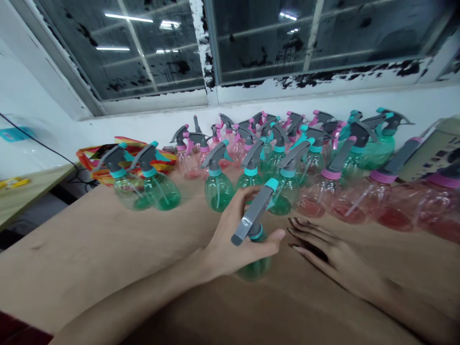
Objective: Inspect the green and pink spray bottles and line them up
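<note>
My left hand (235, 235) is wrapped round a green spray bottle (256, 268) with a grey trigger and teal collar, standing on the brown table (108, 249). My right hand (319, 247) lies flat on the table just to its right, fingers stretched out and holding nothing. Behind both hands stand several green spray bottles (218, 189) and, further right, several pink ones (316, 199), all with grey trigger heads.
Two green bottles (147, 189) stand apart at the left. A red and yellow striped bag (97, 165) lies behind them. A white wall and a window frame (212, 96) run along the back. A second tabletop (21, 194) is at far left.
</note>
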A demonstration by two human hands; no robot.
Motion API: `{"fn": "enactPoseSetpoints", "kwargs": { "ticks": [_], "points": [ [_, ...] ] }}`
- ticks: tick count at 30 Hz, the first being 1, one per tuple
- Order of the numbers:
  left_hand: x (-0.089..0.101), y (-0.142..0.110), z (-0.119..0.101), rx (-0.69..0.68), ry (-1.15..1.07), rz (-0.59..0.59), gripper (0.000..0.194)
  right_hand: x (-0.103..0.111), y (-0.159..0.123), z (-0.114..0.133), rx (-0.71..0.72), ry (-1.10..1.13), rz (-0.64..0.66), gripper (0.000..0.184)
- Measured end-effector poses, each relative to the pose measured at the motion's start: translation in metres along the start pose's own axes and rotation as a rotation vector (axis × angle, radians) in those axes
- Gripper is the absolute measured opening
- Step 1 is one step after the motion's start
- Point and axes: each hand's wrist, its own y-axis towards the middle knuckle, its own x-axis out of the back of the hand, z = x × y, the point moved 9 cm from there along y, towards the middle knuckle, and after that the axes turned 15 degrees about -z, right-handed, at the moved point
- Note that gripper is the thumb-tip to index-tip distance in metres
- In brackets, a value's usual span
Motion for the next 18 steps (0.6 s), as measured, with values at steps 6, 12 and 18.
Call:
{"fn": "enactPoseSetpoints", "kwargs": {
  "ticks": [6,12,18],
  "points": [
    [0.002,-0.021,0.012,0.014,0.102,0.125,0.052,-0.002,-0.002,-0.002,0.008,-0.008,0.002,0.043],
    [0.036,-0.040,0.018,0.009,0.159,0.149,0.036,0.002,-0.001,0.001,0.025,0.002,-0.035,0.041],
    [0.114,-0.039,0.062,0.031,0.429,-0.164,0.039,0.001,-0.003,0.001,0.037,-0.034,-0.030,0.039]
  ]
}}
